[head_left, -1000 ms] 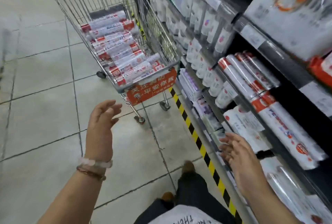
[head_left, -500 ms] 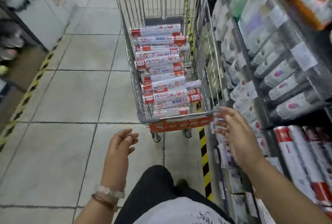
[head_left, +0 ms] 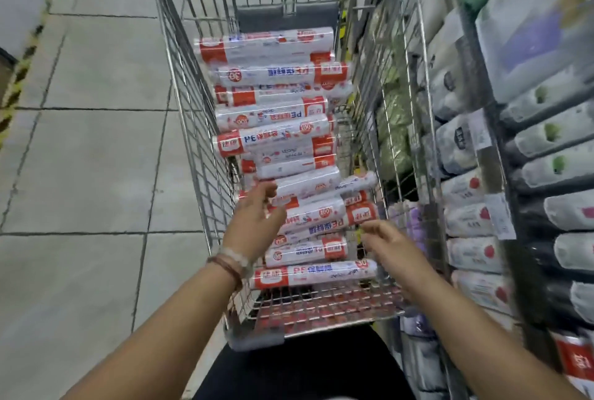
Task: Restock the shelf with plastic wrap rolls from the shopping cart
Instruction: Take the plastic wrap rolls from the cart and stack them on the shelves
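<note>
Head view, near to far: dark trousers are seen at the bottom edge, with both forearms reaching forward over the near rim of the shopping cart [head_left: 257, 340]. A beaded bracelet [head_left: 232, 261] is worn on the left wrist. The left hand [head_left: 255, 218] is held over the near part of the pile, fingers loosely spread and apart, nothing yet gripped; whether its fingertips touch a wrapper cannot be told through the blur. The right hand [head_left: 390, 247] is likewise held apart and empty, just beside the right ends of the near rolls. The plastic wrap rolls [head_left: 289, 139] are stacked crosswise in the cart basket, several layers deep, from the near rim back to the far end. Each is a long white cylinder with red label bands, sealed in glossy film. They are judged light and stiff along their length, but slick on the surface and prone to rolling off one another. A grasp around the middle of a top roll, or one hand at each end for a bundle, is judged soundest; pulling a lower roll could shift the pile. The shelf [head_left: 501, 181] runs along the right, close against the cart, packed with other packaged goods. Grey floor tiles [head_left: 90, 158] lie to the left.
</note>
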